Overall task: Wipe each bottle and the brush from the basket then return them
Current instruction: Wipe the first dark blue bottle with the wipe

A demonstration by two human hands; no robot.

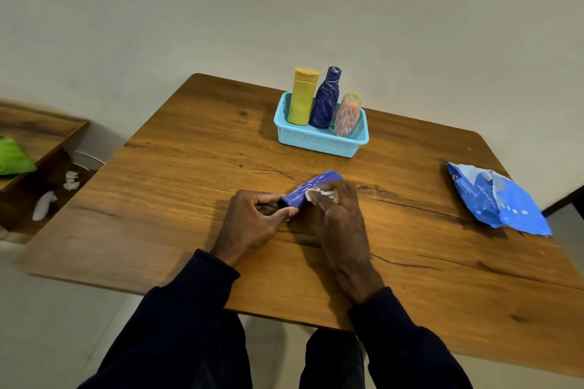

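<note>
Left hand (252,221) pinches purple bottle (311,188) end; right hand (341,218) holds white wipe (319,193) against it. Blue wipes pack (496,199) right, basket (316,139) behind. Bottle lies tilted, white scribbles.

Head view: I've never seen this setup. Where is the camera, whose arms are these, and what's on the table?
No machine: the grips are a person's two bare hands, filmed from a camera on their head. The left hand pinches one end of a purple bottle over the wooden table; the right hand holds a white wipe against it. Behind, a light blue basket holds a yellow bottle, a dark blue bottle and a pink item. A blue wipe pack lies at the right.
</note>
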